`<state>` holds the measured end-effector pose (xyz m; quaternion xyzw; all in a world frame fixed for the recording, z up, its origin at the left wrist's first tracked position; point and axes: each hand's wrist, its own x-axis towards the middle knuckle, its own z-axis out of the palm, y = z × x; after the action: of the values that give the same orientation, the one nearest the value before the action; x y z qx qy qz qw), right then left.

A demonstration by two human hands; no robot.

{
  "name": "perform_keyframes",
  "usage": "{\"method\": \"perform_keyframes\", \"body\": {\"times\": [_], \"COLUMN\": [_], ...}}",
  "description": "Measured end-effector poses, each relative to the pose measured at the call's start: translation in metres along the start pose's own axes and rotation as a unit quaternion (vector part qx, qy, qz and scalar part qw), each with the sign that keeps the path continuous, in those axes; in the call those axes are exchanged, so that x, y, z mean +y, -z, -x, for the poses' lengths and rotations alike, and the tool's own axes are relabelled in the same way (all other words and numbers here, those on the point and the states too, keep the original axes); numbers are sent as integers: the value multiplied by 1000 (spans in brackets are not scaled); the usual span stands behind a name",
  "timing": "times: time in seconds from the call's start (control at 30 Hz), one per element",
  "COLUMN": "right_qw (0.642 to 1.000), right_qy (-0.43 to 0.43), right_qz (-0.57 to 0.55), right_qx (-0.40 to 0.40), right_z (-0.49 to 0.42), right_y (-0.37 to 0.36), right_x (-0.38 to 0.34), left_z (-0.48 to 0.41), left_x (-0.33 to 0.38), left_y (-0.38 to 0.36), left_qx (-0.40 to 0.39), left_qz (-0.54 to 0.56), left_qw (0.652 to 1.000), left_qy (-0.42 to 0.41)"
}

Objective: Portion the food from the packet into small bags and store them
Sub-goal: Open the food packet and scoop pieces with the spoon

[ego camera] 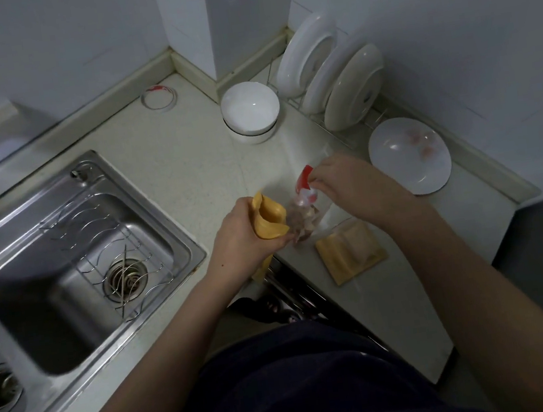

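Note:
My left hand point(244, 232) grips a yellow bag point(269, 220) held upright above the counter's front edge, its mouth open at the top. My right hand point(339, 181) pinches the top of a clear food packet point(305, 208) with red print, which hangs between both hands with pale brownish food pieces in its lower part. The packet's bottom touches my left fingertips. A second yellow bag point(350, 252) with pale food inside lies flat on the counter, just below my right wrist.
A steel sink point(74, 263) with a wire rack fills the left. Stacked white bowls point(250, 111) stand at the back; plates point(331, 70) lean in a rack by the right wall. A white plate point(410, 154) with pinkish traces lies right of my hand. A tape ring point(159, 98) sits far back.

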<state>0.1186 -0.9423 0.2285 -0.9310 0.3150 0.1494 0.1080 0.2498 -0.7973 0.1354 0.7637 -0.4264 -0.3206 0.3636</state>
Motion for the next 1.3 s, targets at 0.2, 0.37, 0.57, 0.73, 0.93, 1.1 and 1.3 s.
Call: {"method": "perform_keyframes", "body": {"times": [0.2,0.37,0.57,0.73,0.93,1.1,1.3], "right_qw": [977,972,994,995,973,936,850], "right_qy": [-143,-155,-71,-77,-169,-226,-304], "right_qz": [18,31,0,-37,-147,-270,-430], "right_qx": [-155,-177,-84,-61,-51,-20,22], "right_z": [-41,-49,-31,-30,-32,-34,-27], "right_y": [-17,-31,-47,-55,-58,-59,-45], "right_x": [-4,6,17,26,36,36,38], "left_z": [4,6,6,5,3,3,4], "left_x": [-3,-6,-5,-5,-8,-10,-12], "left_y": [1,1,1,-1,-5,-6,-6], "left_qx": [8,11,10,7,8,7,4], "left_qz": [-13,-22,-33,-20,-17,-19,-20], "left_qw": [1000,1000,999,1000,1000,1000,1000], "left_qy": [3,13,25,24,17,18,18]}}
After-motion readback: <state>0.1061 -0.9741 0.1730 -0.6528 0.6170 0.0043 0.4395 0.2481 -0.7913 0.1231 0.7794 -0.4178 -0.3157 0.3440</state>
